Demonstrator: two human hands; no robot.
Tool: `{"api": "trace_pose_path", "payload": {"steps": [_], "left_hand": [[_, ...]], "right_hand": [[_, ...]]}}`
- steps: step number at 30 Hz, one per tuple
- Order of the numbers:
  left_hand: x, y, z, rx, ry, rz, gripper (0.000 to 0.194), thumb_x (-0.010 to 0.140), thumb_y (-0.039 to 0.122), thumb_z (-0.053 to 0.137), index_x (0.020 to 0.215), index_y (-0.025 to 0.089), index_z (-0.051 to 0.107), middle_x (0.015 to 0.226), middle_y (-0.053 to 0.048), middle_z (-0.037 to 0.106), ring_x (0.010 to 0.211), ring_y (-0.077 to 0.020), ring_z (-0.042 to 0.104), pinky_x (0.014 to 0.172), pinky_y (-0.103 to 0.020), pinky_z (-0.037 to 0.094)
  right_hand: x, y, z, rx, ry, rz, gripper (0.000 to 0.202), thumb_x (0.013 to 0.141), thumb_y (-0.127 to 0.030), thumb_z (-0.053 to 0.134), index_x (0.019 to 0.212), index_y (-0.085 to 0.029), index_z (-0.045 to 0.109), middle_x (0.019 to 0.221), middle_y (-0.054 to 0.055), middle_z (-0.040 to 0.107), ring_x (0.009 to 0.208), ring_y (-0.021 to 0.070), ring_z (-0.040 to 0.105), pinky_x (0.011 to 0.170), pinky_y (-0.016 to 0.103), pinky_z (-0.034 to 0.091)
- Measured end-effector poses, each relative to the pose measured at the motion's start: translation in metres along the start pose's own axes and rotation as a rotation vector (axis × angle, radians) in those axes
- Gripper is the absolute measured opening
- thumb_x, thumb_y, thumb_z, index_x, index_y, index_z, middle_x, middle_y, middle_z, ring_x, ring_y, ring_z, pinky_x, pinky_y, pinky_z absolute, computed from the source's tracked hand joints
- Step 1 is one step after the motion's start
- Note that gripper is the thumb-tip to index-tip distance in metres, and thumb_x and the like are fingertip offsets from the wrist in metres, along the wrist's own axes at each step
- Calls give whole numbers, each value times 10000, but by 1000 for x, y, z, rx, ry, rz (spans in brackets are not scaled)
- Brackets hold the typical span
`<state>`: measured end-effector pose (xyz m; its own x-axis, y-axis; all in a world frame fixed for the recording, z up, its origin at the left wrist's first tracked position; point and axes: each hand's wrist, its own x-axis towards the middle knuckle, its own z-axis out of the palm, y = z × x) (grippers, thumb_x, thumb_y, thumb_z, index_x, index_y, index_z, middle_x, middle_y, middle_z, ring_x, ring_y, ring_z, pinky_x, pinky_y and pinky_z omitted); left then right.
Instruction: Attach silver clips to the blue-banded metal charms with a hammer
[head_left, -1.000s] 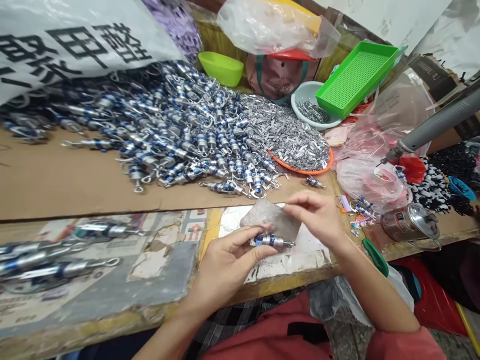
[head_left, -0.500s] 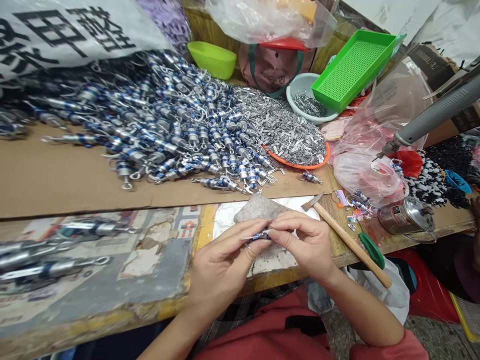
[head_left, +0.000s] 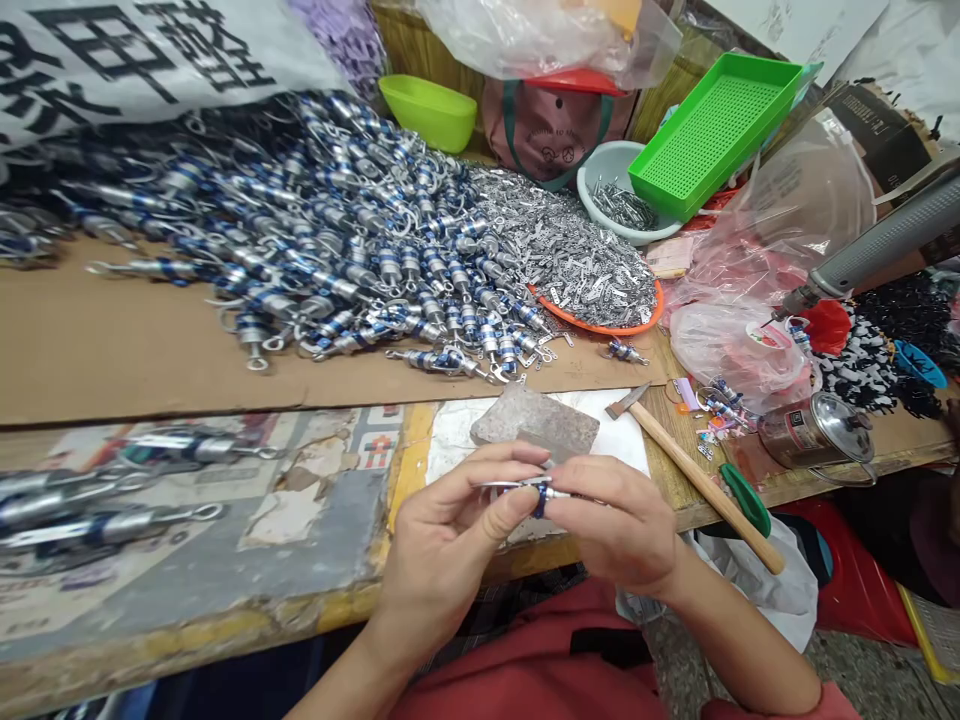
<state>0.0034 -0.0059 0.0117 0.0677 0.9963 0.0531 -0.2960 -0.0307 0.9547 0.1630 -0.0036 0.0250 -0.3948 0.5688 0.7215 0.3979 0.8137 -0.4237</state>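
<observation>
Between both hands is a small blue and silver metal fitting (head_left: 541,492), much of it covered by fingers. My left hand (head_left: 457,525) pinches its left side with thumb and fingers. On the right, my right hand (head_left: 619,520) grips the other end, its fingertips pressed together. Just beyond the fingers lies a flat grey stone block (head_left: 536,420) on a white sheet (head_left: 626,425). A hammer (head_left: 697,480) with a wooden handle rests to the right of my right hand.
Similar blue and silver fittings (head_left: 352,250) are heaped on cardboard (head_left: 112,350). Small metal plates (head_left: 592,270) fill an orange-rimmed tray. A green basket (head_left: 720,135) leans on a pale bowl (head_left: 589,205). A grey power screwdriver (head_left: 885,235) hangs at right, near a metal cup (head_left: 795,435).
My right hand has turned and lowered slightly around the fitting, exposing more of its blue part. My left thumb has shifted up onto it. More of the stone block shows.
</observation>
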Motion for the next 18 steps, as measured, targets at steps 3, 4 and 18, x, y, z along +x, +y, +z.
{"api": "trace_pose_path", "payload": {"steps": [3, 4, 18], "left_hand": [[0, 6, -2, 86, 35, 16, 114, 751, 195, 675, 771, 295, 726, 938, 15, 718, 903, -144, 665, 762, -201, 538], [1, 9, -3, 135, 37, 41, 111, 748, 192, 674, 763, 291, 725, 924, 9, 720, 885, -153, 671, 736, -207, 546], [7, 19, -12, 461, -101, 205, 121, 746, 191, 661, 746, 293, 726, 905, 26, 742, 858, -148, 682, 818, -217, 515]], "right_hand": [[0, 3, -7, -99, -80, -85, 233, 870, -113, 500, 1042, -222, 612, 962, 57, 698, 968, 159, 641, 795, 281, 559], [0, 4, -10, -109, -105, -92, 229, 865, -111, 508, 1036, -217, 618, 970, 58, 699, 975, 161, 640, 806, 281, 558], [-1, 4, -20, -124, -131, -84, 159, 860, -90, 536, 921, -153, 668, 976, 91, 718, 962, 145, 656, 808, 242, 556]]}}
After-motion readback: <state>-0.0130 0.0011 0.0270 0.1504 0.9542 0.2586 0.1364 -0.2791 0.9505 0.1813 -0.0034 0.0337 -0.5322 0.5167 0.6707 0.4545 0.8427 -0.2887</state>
